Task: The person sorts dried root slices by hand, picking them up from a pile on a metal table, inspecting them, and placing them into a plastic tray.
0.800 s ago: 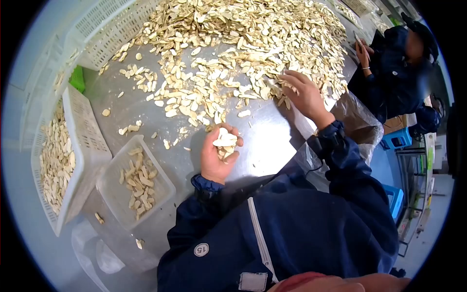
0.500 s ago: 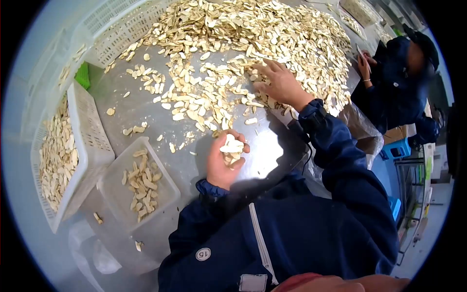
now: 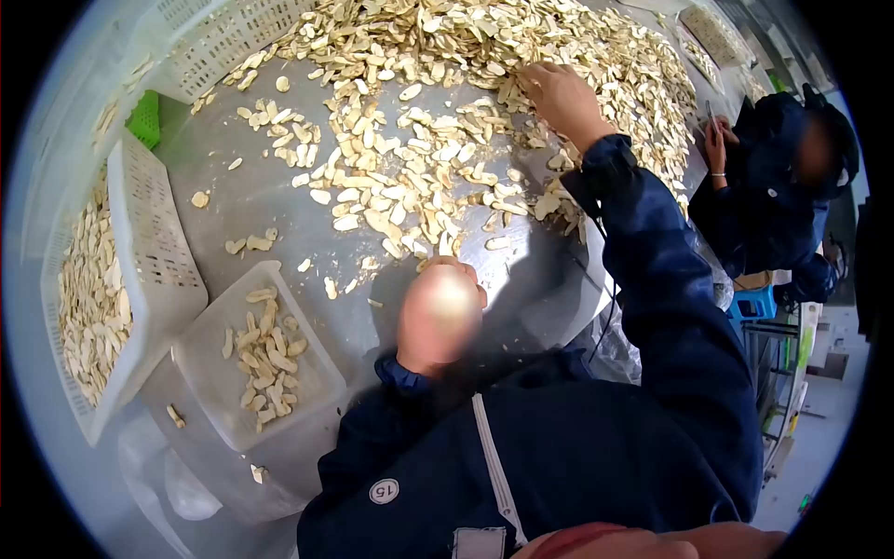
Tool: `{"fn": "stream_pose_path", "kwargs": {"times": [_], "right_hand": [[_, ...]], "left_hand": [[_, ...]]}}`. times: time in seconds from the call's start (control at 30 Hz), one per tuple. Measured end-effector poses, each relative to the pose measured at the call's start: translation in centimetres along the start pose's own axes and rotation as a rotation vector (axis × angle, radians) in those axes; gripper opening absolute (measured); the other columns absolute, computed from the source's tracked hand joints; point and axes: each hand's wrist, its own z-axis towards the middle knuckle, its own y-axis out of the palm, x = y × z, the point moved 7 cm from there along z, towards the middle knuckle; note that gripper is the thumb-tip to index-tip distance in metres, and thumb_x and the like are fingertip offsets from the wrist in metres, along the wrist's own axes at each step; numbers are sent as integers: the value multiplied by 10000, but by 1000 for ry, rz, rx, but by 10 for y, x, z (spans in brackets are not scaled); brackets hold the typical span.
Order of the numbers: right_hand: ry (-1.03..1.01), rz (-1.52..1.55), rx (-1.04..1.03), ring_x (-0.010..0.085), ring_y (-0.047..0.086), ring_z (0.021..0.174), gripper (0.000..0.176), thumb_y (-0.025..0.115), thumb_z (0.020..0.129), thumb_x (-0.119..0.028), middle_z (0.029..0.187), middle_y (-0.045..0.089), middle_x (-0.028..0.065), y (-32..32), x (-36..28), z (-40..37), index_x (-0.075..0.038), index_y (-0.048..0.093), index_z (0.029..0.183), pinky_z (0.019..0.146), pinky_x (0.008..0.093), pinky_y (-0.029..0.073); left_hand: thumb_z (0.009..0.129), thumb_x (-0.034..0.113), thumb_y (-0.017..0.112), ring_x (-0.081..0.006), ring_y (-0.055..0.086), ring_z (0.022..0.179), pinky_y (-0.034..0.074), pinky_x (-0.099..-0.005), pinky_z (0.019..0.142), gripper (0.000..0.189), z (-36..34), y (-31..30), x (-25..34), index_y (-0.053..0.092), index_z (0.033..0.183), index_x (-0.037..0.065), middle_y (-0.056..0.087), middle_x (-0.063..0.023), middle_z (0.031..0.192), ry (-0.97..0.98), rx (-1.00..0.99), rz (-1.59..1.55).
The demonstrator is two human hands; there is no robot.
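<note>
Pale dried slices [image 3: 456, 42] lie in a big heap across the far part of the metal table [image 3: 223, 186], with looser ones spread nearer. My right hand [image 3: 568, 101] reaches into the heap's near edge, fingers bent down on the slices; its fingertips are hidden among them. Close to my body, my left hand [image 3: 440, 312] is curled with its back turned up, blurred, just below the loose slices. What it holds, if anything, is hidden.
At the left stand a white perforated basket [image 3: 158, 233] full of slices and a shallow clear tray [image 3: 312, 373] holding several. A green object [image 3: 144, 119] sits behind them. A person [image 3: 773, 177] in dark clothes is at the right.
My right hand has moved farther away and a little right, into the heap. My left hand has turned over, so the slices seen in it before no longer show.
</note>
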Motion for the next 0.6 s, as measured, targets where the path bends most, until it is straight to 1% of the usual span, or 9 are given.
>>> {"fn": "stream_pose_path", "kwargs": {"times": [0.1, 0.17, 0.23, 0.3, 0.33, 0.37, 0.43, 0.53, 0.6], "right_hand": [[-154, 24, 137, 378, 667, 1135, 357, 621, 1009, -281, 1294, 690, 137, 26, 0, -1, -124, 684, 1324, 943, 453, 560], [-279, 293, -59, 384, 655, 1201, 434, 650, 1010, -319, 1466, 589, 151, 13, -31, -19, -140, 633, 1406, 1043, 483, 527], [-281, 345, -307, 365, 650, 1238, 430, 660, 1008, -327, 1536, 540, 134, -5, -54, -56, -170, 638, 1408, 1088, 463, 512], [-232, 415, -404, 350, 643, 1268, 422, 674, 1001, -320, 1572, 508, 115, -28, -56, -80, -202, 648, 1405, 1098, 443, 511], [-206, 429, -359, 350, 637, 1279, 422, 689, 992, -302, 1545, 531, 126, -29, -46, -84, -212, 654, 1402, 1090, 444, 515], [-197, 419, -253, 327, 672, 1224, 406, 735, 962, -196, 1460, 609, 137, -38, -40, -87, -169, 681, 1363, 1028, 422, 554], [-111, 424, -179, 315, 703, 1120, 320, 707, 977, -220, 1314, 684, 139, -37, -24, -89, -118, 720, 1280, 960, 431, 563], [-33, 575, -328, 311, 718, 1046, 286, 705, 973, -203, 1246, 713, 119, -33, -47, -96, -92, 736, 1234, 902, 420, 573], [-234, 532, -198, 319, 693, 1067, 329, 731, 934, -222, 1240, 712, 110, -41, -79, -97, -108, 736, 1243, 928, 421, 563]], "left_hand": [[1089, 337, 470, -265, 654, 922, 460, -255, 453, 302, -4, 4, 7, 584, 1163, 67, 613, -113, 1091, -25, 56, -6], [1095, 336, 455, -266, 655, 926, 464, -255, 456, 304, -5, 2, 9, 580, 1166, 68, 611, -116, 1093, -13, 80, 14], [1097, 340, 450, -267, 655, 926, 464, -254, 458, 306, -4, 3, 9, 578, 1161, 69, 610, -113, 1091, -4, 72, -25], [1098, 341, 448, -269, 654, 923, 464, -253, 458, 306, -5, 3, 9, 578, 1157, 70, 609, -111, 1090, -6, 77, -47], [1098, 341, 447, -269, 653, 921, 464, -253, 458, 306, -5, 4, 8, 578, 1156, 71, 609, -111, 1090, -6, 81, -48], [1098, 341, 447, -269, 653, 918, 464, -252, 458, 305, -4, 4, 8, 579, 1154, 71, 609, -110, 1090, -4, 81, -45], [1091, 337, 470, -272, 651, 916, 466, -250, 450, 296, -4, 4, 7, 584, 1151, 70, 620, -114, 1081, 1, 89, -44], [1084, 332, 489, -275, 651, 917, 464, -245, 442, 286, -5, 3, 7, 587, 1146, 71, 627, -117, 1074, 11, 91, -51], [1078, 328, 501, -278, 652, 919, 463, -241, 437, 278, -4, 4, 6, 589, 1142, 72, 631, -116, 1071, 13, 80, -51]]}}
